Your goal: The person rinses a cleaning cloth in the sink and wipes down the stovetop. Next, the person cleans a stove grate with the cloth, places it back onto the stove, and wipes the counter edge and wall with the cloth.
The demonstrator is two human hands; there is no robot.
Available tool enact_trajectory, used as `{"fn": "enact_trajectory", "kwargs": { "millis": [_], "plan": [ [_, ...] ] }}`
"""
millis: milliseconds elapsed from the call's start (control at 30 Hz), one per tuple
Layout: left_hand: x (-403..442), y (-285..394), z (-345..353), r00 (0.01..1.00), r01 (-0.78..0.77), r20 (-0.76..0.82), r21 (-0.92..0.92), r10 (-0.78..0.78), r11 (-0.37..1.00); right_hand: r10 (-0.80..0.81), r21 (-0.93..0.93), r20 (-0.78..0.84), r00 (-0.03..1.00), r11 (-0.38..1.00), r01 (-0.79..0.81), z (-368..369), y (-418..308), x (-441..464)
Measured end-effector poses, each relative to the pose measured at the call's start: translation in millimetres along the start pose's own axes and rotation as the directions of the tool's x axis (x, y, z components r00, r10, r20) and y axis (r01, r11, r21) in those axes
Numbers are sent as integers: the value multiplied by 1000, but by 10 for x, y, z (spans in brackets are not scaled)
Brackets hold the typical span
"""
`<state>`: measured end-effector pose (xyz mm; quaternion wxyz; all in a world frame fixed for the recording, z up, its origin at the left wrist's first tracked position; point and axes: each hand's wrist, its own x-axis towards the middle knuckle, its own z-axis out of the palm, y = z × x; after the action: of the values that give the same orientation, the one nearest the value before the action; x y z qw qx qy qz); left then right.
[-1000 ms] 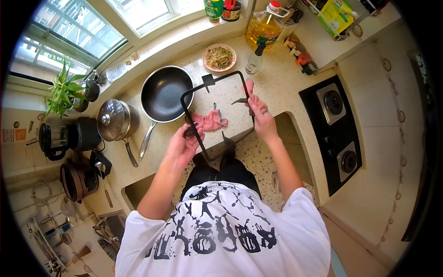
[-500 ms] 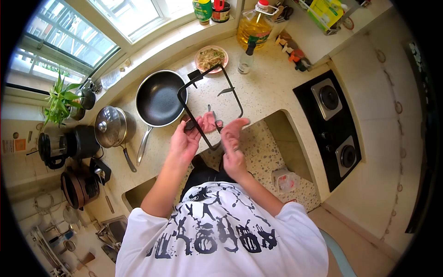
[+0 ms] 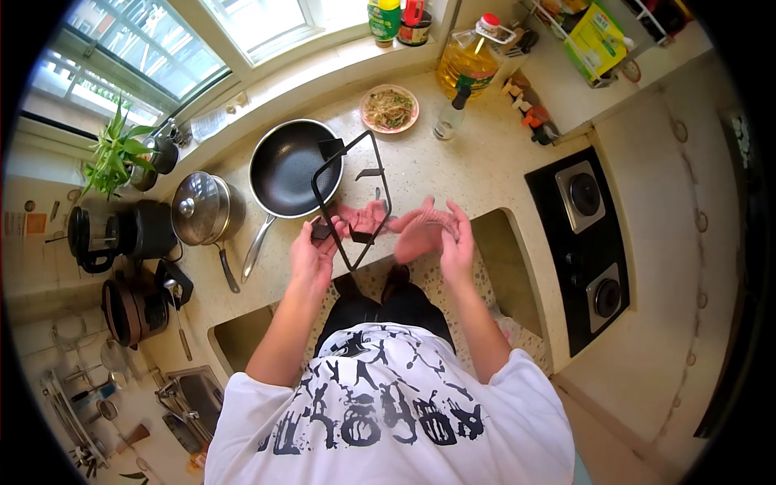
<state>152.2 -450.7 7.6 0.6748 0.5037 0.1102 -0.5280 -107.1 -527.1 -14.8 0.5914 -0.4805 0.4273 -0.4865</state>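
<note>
My left hand [image 3: 312, 257] grips a black square metal stove grate [image 3: 381, 174] by one of its short prongs. The grate is held up in the air, tilted, above the counter's front edge. In my right hand [image 3: 457, 246] is a pink cloth [image 3: 422, 236], held to the right of the grate and smeared by motion. More pink cloth [image 3: 370, 217] shows behind the grate, near the left fingers. I cannot tell whether it is the same piece.
On the counter stand a black frying pan [image 3: 294, 174], a lidded pot [image 3: 198, 208], a plate of food [image 3: 390, 109], a glass bottle [image 3: 449, 117] and a large oil jug [image 3: 469, 63]. A two-burner black stove [image 3: 575, 250] sits at right.
The grate has turned and shifted left and down in view. My right hand has swung right with the pink cloth, away from the grate's near corner. The view has shifted slightly.
</note>
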Motion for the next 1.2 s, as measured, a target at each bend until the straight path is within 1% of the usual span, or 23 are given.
{"fn": "enact_trajectory", "kwargs": {
  "millis": [67, 100, 200, 233, 333, 367, 467, 567, 667, 733, 800, 833, 867, 900, 933, 1033, 1133, 1167, 1200],
  "plan": [
    [-109, 79, -59, 1000, -1, -21, -9, 1, 1000, -34, 1, 23, 999, 999, 34, 31, 175, 184],
    [-170, 121, -95, 1000, 6, -25, -11, -6, 1000, -79, -67, 18, 997, 995, 80, 58, 329, 297],
    [-369, 235, -161, 1000, 8, -11, -24, -8, 1000, -35, -129, 29, 999, 991, 39, 151, 842, 583],
    [-420, 264, -190, 1000, 7, 8, -21, -7, 1000, -93, -299, 48, 994, 949, 103, 103, 1220, 713],
    [-492, 350, -254, 999, -2, 51, 9, 1, 1000, -29, -492, 282, 959, 854, 170, 232, 1156, 838],
    [-512, 388, -250, 998, -4, 59, 22, 2, 1000, -62, -445, 299, 952, 873, 197, 294, 1285, 859],
    [-539, 488, -185, 998, -17, 59, 82, 13, 996, 17, -706, 374, 927, 654, 273, 310, 921, 862],
    [-483, 573, -183, 994, -23, 112, 118, 10, 993, 163, -707, 347, 924, 692, 144, 188, 784, 990],
    [-424, 637, -180, 982, -36, 187, 176, 2, 984, 177, -582, 147, 973, 811, -59, 317, 141, 968],
    [-362, 628, -205, 967, -56, 255, 223, -3, 973, -51, -583, 129, 990, 804, 117, 358, -91, 943],
    [-302, 623, -217, 943, -66, 332, 262, -26, 963, -250, -602, 111, 962, 753, 265, 457, -474, 853],
    [-290, 620, -198, 927, -70, 373, 287, -44, 956, -288, -649, 130, 949, 699, 301, 507, -660, 796],
    [-279, 614, -177, 908, -75, 414, 311, -64, 947, -297, -697, 164, 941, 640, 323, 525, -781, 746],
    [-248, 588, -173, 887, -60, 453, 299, -86, 952, -302, -742, 196, 933, 577, 343, 531, -877, 694],
    [-227, 581, -156, 867, -54, 482, 336, -123, 940, -304, -782, 226, 926, 510, 358, 522, -937, 642],
    [-193, 498, -101, 795, -34, 552, 453, -250, 891, -127, -826, 241, 962, 493, 272, 455, -1022, 398],
    [-170, 338, -31, 711, -33, 594, 563, -377, 826, 140, -851, 164, 976, 521, 68, 66, -828, 175],
    [-199, 285, 20, 702, -8, 580, 587, -413, 810, 158, -681, 173, 972, 733, 2, -97, -696, 66],
    [-233, 248, 81, 680, -16, 576, 631, -454, 776, 202, -604, 110, 973, 792, -96, -159, -737, -75]
  ]
}}
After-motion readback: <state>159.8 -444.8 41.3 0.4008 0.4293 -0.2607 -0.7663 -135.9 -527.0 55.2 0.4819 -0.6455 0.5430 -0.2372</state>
